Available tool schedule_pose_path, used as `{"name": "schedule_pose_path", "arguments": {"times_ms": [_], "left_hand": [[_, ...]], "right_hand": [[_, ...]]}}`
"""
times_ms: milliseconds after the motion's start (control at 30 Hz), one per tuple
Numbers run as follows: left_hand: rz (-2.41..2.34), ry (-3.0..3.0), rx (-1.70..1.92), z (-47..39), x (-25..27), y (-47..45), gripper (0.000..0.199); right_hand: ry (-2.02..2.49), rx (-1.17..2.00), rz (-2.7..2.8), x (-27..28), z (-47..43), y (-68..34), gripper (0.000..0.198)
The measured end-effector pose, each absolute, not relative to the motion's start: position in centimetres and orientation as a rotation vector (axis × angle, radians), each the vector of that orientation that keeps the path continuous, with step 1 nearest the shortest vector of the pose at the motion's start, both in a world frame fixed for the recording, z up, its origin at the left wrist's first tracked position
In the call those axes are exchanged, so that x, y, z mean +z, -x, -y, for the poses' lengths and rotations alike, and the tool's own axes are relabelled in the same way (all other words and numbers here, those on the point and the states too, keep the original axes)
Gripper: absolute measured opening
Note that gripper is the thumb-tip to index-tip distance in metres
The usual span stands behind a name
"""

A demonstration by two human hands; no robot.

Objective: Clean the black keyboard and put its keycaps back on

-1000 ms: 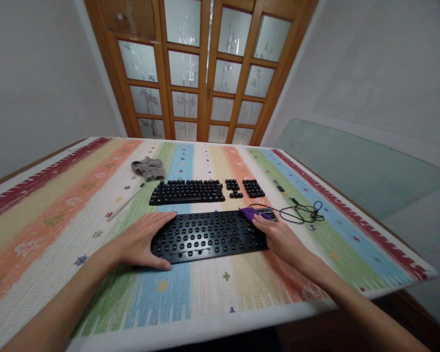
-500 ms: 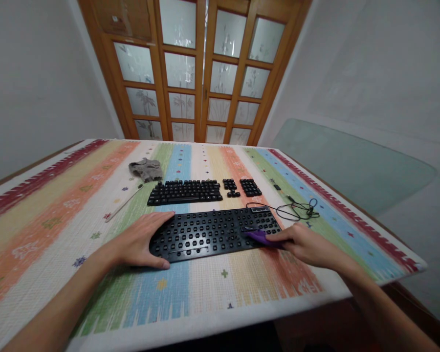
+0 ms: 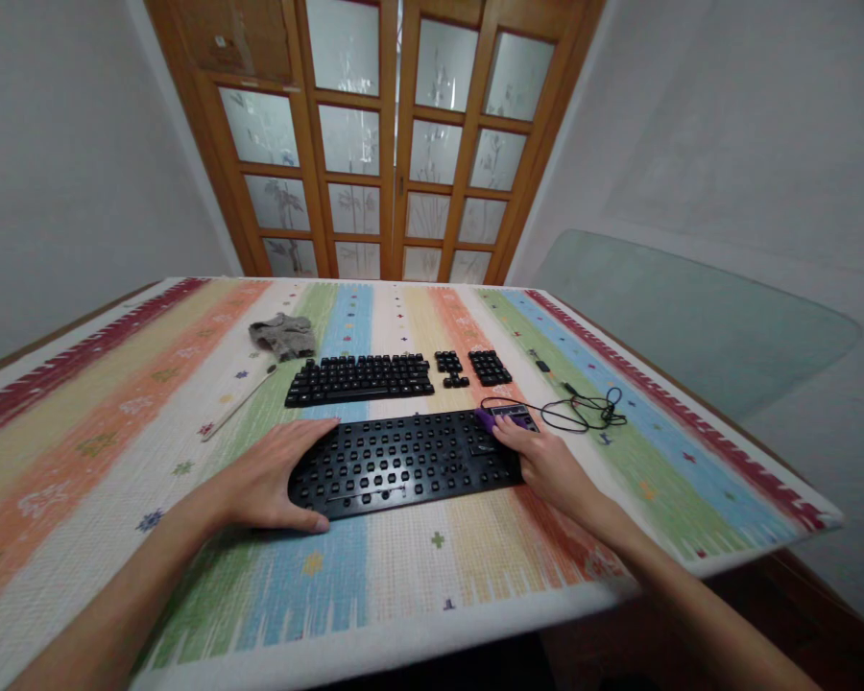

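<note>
A black keyboard base, its keycaps off and its switch posts bare, lies flat on the striped tablecloth. My left hand grips its left end, thumb along the near edge and fingers at the far edge. At the upper right of the base, my right hand pinches a purple cloth against the surface; the hand hides part of the cloth and the base's right end. Beyond the base sit the removed black keycaps, in a main block, a small cluster and a number-pad group.
A crumpled grey cloth lies at the back left, near a thin light stick with a dark tip. The coiled black cable spreads to the right of the base. The tablecloth's near edge runs close to me.
My right hand has moved with the purple cloth up and slightly left, from the right part of the base to its far right edge. My left hand keeps its grip.
</note>
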State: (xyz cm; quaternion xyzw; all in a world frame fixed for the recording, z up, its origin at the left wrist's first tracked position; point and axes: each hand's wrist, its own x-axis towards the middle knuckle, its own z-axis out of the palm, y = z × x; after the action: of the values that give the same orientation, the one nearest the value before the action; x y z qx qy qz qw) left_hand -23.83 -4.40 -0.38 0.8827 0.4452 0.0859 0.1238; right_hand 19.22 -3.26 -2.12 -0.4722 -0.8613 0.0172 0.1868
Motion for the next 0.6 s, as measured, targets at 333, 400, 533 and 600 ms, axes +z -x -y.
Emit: {"name": "schedule_pose_path", "arguments": {"times_ms": [333, 400, 533, 600], "left_hand": [[-1.295, -2.579, 0.262, 4.4, -0.2, 23.8, 0.115], [-1.295, -2.587, 0.249, 4.4, -0.2, 23.8, 0.115], [-1.303, -2.597, 0.213, 4.4, -0.3, 23.9, 0.115], [-1.306, -2.593, 0.204, 4.4, -0.2, 23.9, 0.116]], "right_hand": [[1.417, 0.252, 2.536, 0.4, 7.7, -20.4, 0.075], [1.392, 0.374, 2.535, 1.7, 7.8, -20.6, 0.068], [1.363, 0.447, 2.454, 3.9, 7.0, -21.0, 0.056], [1.399, 0.289, 2.339, 4.0, 6.0, -21.1, 0.052]]}}
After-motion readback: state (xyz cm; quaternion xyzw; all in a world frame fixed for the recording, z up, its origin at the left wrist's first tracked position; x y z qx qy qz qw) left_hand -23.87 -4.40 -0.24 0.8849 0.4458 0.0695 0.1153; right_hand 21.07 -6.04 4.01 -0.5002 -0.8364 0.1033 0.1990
